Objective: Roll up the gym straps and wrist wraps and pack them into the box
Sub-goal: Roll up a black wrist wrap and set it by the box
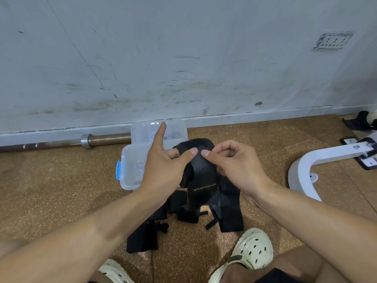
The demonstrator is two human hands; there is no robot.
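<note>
Both hands are up over the floor, working one black wrap [201,170]. The left hand [165,166] has its thumb pressed on the top fold of the wrap with fingers tucked behind the cloth, pinching it, while the index finger sticks straight out toward the wall. The right hand [234,162] meets it thumb to thumb, fingers curled, pinching the same fold from the other side. The wrap hangs down from that pinch, yellow lettering showing on its front, its loose end trailing toward the floor.

Now out from the wrap. Just below it, on the brown floor [61,190], lies a heap of more black straps [183,211], some flat, some crossed over each other, one wide piece [141,237] lying nearest the person's feet. Just behind the wrap and to its left sits the clear box [130,168], open, with a blue latch on its left side; its lid [159,131] stands behind it against the baseboard, and the left hand covers part of the box. Left of the wrap, further back along the wall, a barbell [85,140] lies on the floor, its end running behind the box. Right of the wrap, well apart, there's a white curved stand [306,166], and beyond that, by the wall, more black gear [361,121], too small to make out. Below the wrap, at the bottom edge, two cream clogs [253,250] frame the heap.
</note>
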